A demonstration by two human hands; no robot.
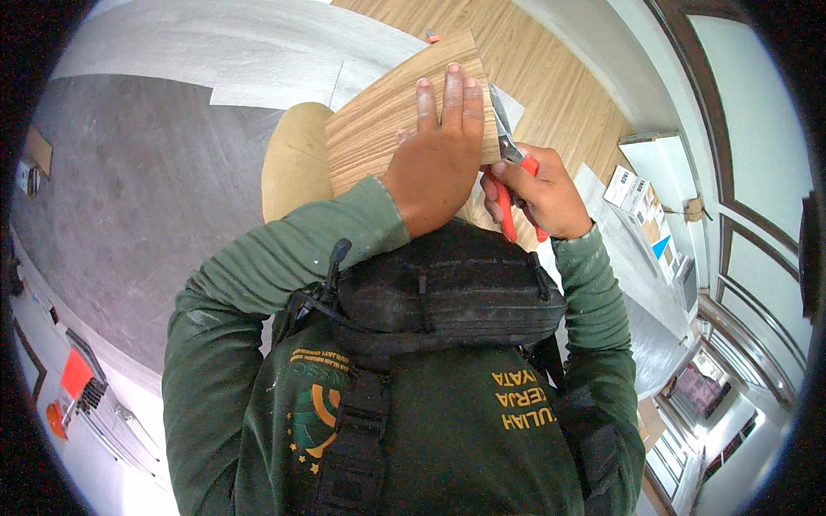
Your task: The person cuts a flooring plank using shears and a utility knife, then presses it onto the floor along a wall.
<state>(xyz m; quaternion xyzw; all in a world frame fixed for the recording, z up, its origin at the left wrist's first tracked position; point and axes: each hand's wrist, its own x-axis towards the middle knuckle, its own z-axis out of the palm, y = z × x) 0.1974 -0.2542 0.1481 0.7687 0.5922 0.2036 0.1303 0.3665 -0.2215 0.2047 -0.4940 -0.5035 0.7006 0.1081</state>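
My left hand [434, 172] lies over a wood-grain plank [366, 129], fingers stretched out and slightly apart on its face; its thumb is hidden. My right hand [546, 193] grips red-handled cutters [508, 146], their metal jaws at the plank's right edge. Beneath the plank shows my khaki-covered leg [292, 163]. A black bag [439, 288] sits at my waist, just below both hands. A small orange-tipped object [433, 37] lies beyond the plank's top edge.
Wood-grain flooring [568, 95] and pale sheets [258, 52] border the grey floor [155, 215]. Boxes [645, 215] lean beside the framed glass doors [748, 120] at right. Tools, including a red flat object [75, 374], lie at the lower left.
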